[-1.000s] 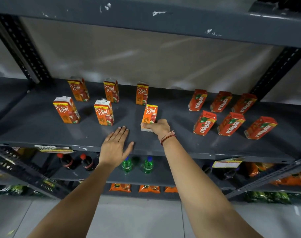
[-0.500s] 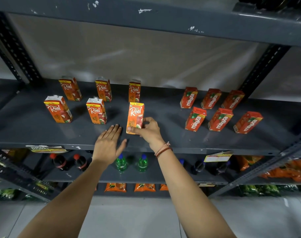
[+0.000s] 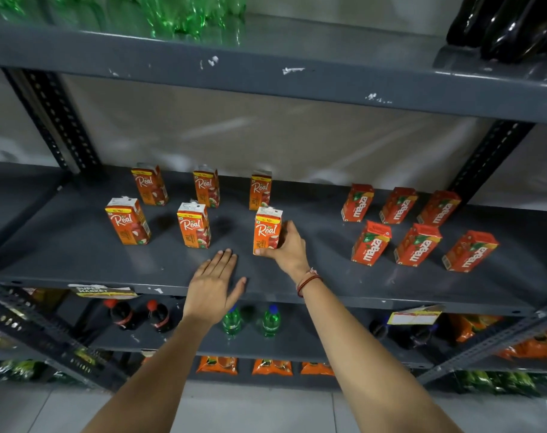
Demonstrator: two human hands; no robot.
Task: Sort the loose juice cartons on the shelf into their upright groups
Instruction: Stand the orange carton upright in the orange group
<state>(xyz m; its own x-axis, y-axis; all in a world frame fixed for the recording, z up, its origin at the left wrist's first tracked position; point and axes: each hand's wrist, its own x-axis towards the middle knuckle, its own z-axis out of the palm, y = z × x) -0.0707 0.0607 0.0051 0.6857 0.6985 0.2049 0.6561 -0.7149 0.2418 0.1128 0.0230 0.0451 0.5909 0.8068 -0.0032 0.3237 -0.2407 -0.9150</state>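
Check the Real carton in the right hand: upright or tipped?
Upright. The Real carton stands base-down on the shelf, top flap up, with the right hand gripping its side.

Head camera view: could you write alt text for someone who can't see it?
A person's right hand grips an upright Real juice carton on a grey shelf, left hand flat beside it. Five more Real cartons stand left; six Maaza cartons stand right.

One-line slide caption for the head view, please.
Right hand grips upright orange Real juice carton on grey metal shelf; left hand rests flat.
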